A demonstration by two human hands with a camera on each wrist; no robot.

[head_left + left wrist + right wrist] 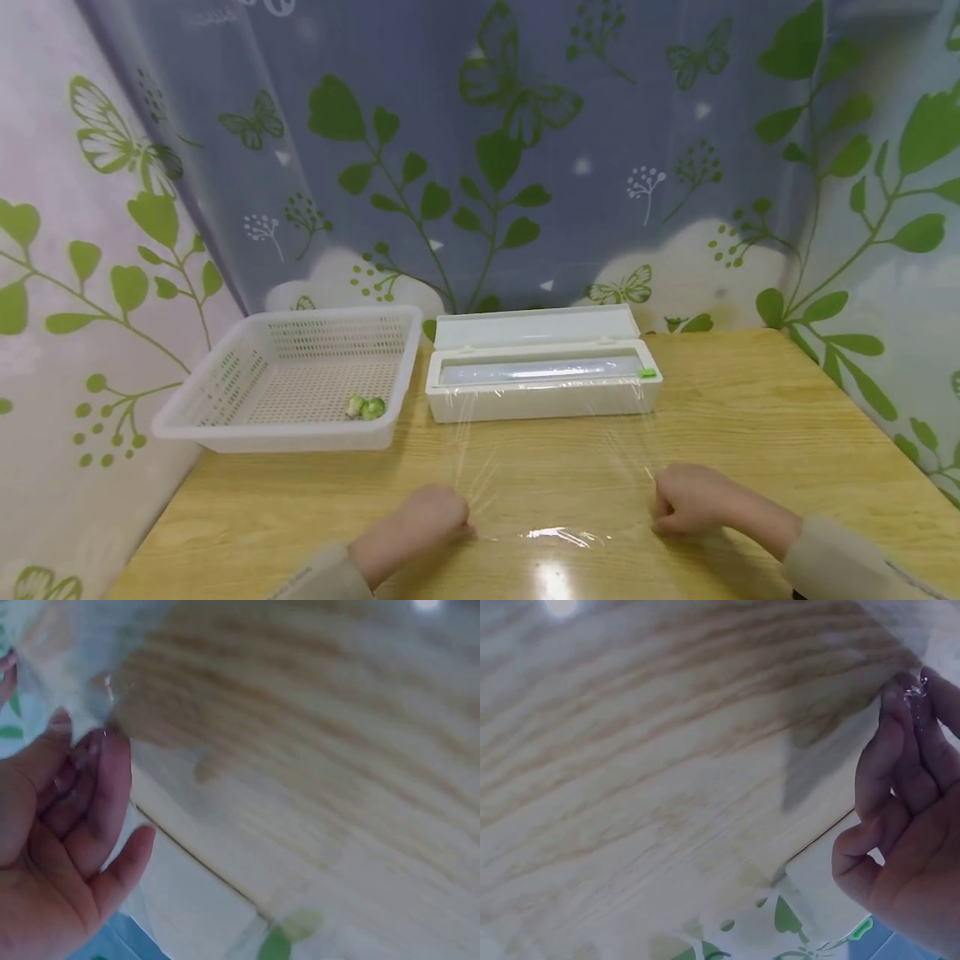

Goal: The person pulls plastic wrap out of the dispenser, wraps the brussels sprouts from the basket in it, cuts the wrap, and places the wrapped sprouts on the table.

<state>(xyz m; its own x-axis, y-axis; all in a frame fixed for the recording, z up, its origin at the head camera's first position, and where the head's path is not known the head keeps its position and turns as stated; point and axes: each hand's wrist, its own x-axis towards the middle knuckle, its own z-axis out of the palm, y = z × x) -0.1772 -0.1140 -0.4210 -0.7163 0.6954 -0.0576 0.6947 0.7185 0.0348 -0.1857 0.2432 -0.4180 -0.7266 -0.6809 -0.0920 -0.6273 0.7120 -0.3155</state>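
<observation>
A sheet of clear plastic wrap (555,483) stretches from a white dispenser box (543,404) toward the person. My left hand (423,521) pinches its near left corner, and my right hand (693,500) pinches the near right corner. Both hands are just above the table, in front of the box. The left wrist view shows the left hand (71,817) with thumb and index finger together on the film edge. In the right wrist view, the right hand (911,780) has crumpled film between its fingertips. Inside the box with its raised lid (536,327) lies the roll (543,369).
Left of the box stands a white slotted basket (277,437) holding a few small green-and-white round vegetables (366,407). A green slider (647,373) sits at the box's right end. Patterned cloth (480,167) hangs behind the wooden table (757,400).
</observation>
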